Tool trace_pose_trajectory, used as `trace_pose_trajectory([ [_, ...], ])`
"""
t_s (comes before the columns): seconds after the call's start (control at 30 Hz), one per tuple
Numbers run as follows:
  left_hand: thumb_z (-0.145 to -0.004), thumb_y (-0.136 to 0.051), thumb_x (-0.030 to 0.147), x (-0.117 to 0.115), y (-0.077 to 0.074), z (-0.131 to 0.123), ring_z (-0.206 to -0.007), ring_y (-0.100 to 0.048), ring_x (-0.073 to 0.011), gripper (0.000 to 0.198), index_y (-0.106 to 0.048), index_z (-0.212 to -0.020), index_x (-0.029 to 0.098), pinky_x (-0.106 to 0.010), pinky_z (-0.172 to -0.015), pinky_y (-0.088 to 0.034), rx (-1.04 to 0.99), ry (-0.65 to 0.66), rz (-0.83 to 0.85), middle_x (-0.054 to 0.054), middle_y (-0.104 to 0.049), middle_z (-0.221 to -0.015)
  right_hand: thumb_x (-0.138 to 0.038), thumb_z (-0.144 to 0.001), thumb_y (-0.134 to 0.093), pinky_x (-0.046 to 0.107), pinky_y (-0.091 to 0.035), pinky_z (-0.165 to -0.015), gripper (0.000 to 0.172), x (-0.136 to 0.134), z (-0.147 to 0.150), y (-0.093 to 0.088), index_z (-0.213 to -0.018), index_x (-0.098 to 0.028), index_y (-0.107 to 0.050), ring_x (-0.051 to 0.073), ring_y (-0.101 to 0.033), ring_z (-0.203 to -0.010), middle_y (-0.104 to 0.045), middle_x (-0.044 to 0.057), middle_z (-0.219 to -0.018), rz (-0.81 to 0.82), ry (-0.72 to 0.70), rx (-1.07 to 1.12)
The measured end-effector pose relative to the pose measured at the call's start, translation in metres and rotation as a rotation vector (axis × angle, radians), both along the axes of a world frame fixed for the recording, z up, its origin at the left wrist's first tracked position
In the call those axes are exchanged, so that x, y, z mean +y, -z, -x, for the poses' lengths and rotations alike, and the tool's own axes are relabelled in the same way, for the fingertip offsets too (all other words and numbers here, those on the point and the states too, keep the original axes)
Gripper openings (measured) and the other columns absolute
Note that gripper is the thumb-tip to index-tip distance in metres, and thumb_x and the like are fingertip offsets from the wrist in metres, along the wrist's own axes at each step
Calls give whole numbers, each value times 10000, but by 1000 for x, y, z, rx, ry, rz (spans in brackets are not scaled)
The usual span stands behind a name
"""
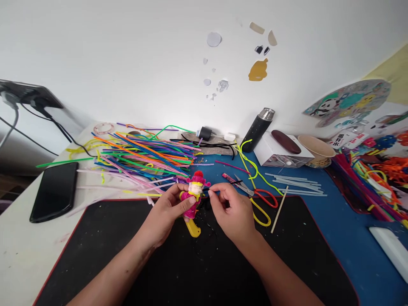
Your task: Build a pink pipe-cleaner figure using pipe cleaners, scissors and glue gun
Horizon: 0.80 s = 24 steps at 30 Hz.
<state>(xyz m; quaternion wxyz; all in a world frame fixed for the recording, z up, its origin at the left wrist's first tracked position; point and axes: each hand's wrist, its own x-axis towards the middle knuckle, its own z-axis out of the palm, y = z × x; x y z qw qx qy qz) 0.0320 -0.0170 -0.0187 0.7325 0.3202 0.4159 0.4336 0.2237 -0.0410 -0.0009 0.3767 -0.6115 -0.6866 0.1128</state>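
A small doll of fuzzy pipe cleaner [190, 208], with a magenta body, a pale face and a hat with a red pom-pom, stands upright in my left hand [174, 204]. The thumb and fingers of that hand are closed around its side. Just right of the doll's head is my right hand [231, 208], thumb and forefinger pinched together; whatever lies between these fingertips is too small to make out. Below the doll shows a yellow plastic handle-like piece [194, 228] with a small hole at its end. Thin dark strands [210, 229] lie on the black mat [172, 272].
Many coloured pipe cleaners [143, 153] are heaped behind my left hand. Scissors [263, 204] and a thin wooden stick [279, 210] lie right of my right hand. Further back stand a black flask [257, 129] and a white box [270, 153]. A phone [54, 191] lies left.
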Motion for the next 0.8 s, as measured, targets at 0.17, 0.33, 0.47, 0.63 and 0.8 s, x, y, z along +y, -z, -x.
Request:
trace_pose_trajectory([
  [0.17,-704,-1001,473,-1,3,0,-800,-660,-170,500,-725,-1010,190,-256,-704,-530,17,71,10,-30,-736,-912,-286,-1033,-627,248,-359,-515,169,4,6,0,-975,-207,-765,106,-473,-436,-548,-65,-542,-97,-19,-7],
  [0.33,-722,-986,500,-2,6,0,-792,-631,-151,505,-720,-1015,187,-245,-708,-505,24,96,-6,-14,-713,-890,-248,-1018,-643,243,-366,-512,143,3,7,-2,-955,-200,-762,100,-482,-449,-535,-71,-552,-132,-26,23],
  [0.47,-723,-982,510,-2,7,0,-818,-645,-162,525,-706,-1030,186,-256,-716,-515,30,89,-3,-27,-723,-927,-267,-1008,-638,229,-380,-495,131,-1,7,-6,-949,-205,-738,106,-484,-465,-506,-74,-569,-41,-19,149],
  [0.63,-719,-981,521,0,5,2,-801,-635,-158,534,-700,-1025,185,-252,-691,-520,65,84,-32,-21,-722,-914,-294,-997,-626,232,-400,-514,138,-10,2,-8,-926,-212,-711,122,-514,-523,-525,-57,-614,109,-75,299],
  [0.8,-689,-989,547,-2,0,2,-758,-623,-157,570,-689,-1010,184,-249,-636,-517,77,74,-12,-22,-716,-892,-318,-988,-643,239,-385,-520,146,-23,-7,3,-904,-213,-700,123,-494,-535,-516,-57,-617,237,-91,399],
])
